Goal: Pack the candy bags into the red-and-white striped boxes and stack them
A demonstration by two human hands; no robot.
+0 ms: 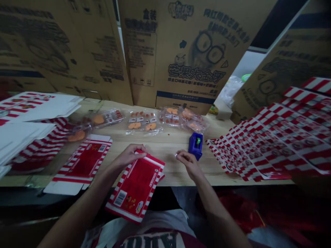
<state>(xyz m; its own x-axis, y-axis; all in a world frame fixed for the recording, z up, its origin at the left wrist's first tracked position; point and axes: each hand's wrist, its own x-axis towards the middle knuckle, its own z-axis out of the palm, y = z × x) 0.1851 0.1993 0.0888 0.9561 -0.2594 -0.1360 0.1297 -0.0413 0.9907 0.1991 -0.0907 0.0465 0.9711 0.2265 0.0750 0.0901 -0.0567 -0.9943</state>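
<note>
My left hand (pixel 132 155) is closed on the top edge of a red carton (pixel 137 187) with white stripes along its sides and a barcode at one corner. The carton is tilted over the table's front edge, close to my body. My right hand (pixel 188 161) pinches a small pale piece of tape (pixel 176 155) at the fingertips, apart from the carton. Just beyond that hand stands a blue tape dispenser (pixel 196 146) with a green core. To the left lies a flat carton (pixel 85 160) of the same print, its white flaps spread.
Clear bags with orange pieces (pixel 144 122) lie in a row at the back. Flat white-backed cartons (pixel 33 106) are piled at left. Many striped cartons (pixel 274 137) stand stacked at right. Large brown cardboard boxes (pixel 181 51) wall off the far side of the wooden table (pixel 170 144).
</note>
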